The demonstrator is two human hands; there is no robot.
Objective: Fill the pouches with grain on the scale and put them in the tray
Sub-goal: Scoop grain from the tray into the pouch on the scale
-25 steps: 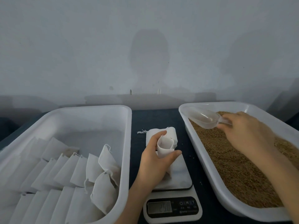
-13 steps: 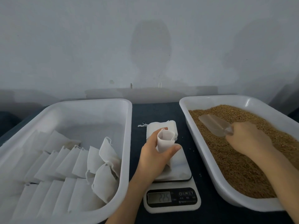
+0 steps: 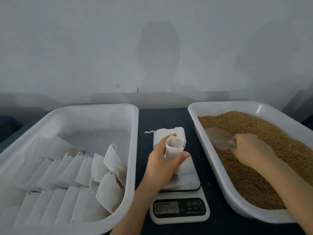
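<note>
Pouch (image 3: 174, 147): soft, thin white cloth, probably light and floppy; stands on the scale (image 3: 188, 177).
Left hand (image 3: 160, 165): curls round the pouch's upper sides, propping the mouth wide; the best hold.
Right hand (image 3: 250, 148): grips the scoop (image 3: 218, 138) in the grain (image 3: 243, 184).
Tray (image 3: 135, 133): left, with filled pouches.

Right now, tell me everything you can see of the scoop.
The scoop is clear plastic by its look: a rounded bowl on a short handle. The right hand grips the handle. The bowl lies low on the brown grain, pointing away to the left, near the left wall of the grain tray.
</note>
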